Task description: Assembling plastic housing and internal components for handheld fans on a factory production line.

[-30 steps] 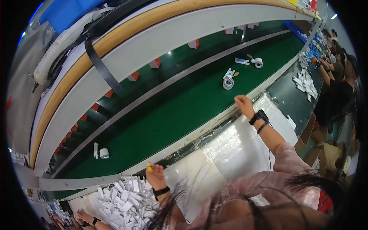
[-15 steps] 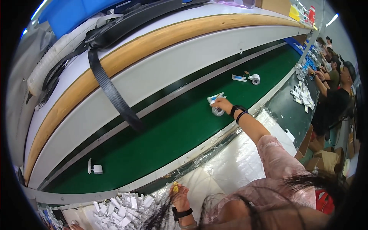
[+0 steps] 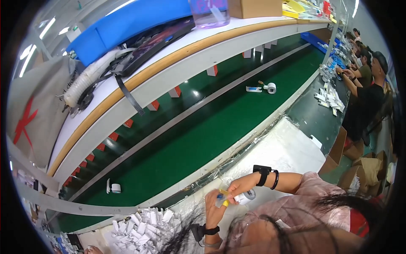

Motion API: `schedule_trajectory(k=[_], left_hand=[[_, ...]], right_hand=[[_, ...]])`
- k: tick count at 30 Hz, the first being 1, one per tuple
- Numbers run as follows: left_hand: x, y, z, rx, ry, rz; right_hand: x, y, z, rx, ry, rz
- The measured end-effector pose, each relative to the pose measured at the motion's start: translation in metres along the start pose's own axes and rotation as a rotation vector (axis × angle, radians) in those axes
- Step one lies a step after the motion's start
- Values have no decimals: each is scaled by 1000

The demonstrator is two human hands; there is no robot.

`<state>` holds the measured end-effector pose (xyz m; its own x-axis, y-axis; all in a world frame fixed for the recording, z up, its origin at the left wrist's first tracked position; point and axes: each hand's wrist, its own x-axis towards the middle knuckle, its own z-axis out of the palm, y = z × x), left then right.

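Note:
Above the pale work surface (image 3: 292,144), my two hands meet. My right hand (image 3: 244,183) is closed on a white cylindrical part (image 3: 246,196) with a round, ringed end, which hangs just below its fingers. Opposite it, my left hand (image 3: 214,206) has its fingers bent around a small yellow piece (image 3: 226,203). A clear and blue flat bit shows between the hands; fingers hide how it joins the rest. On the green belt lie another white cylinder with a flat arm (image 3: 115,188) at near left, and a similar one (image 3: 271,88) farther right.
A heap of small white parts (image 3: 144,226) lies left of my left wrist. Beyond the belt runs a wood-edged shelf (image 3: 169,53) with a dangling black strap (image 3: 129,96). More white parts (image 3: 329,99) and a co-worker in black (image 3: 370,103) are at right.
My right hand has come back from the belt to my left hand, bringing the white cylindrical part. My left hand has moved slightly right and up. The view has tilted.

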<state>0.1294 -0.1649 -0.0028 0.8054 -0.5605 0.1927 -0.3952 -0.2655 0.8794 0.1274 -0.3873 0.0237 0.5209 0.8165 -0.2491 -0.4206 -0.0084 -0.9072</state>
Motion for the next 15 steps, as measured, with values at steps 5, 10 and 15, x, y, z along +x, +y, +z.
schedule_trajectory(k=[5,10,15], left_hand=[[-20,19,0,107,-233,-62],[-44,4,21,112,-300,-232],[-45,53,8,-74,-37,-519]], right_hand=[[-24,-1,27,-330,44,-35],[-35,-19,59,-224,44,135],[-44,-8,79,-201,102,-37]])
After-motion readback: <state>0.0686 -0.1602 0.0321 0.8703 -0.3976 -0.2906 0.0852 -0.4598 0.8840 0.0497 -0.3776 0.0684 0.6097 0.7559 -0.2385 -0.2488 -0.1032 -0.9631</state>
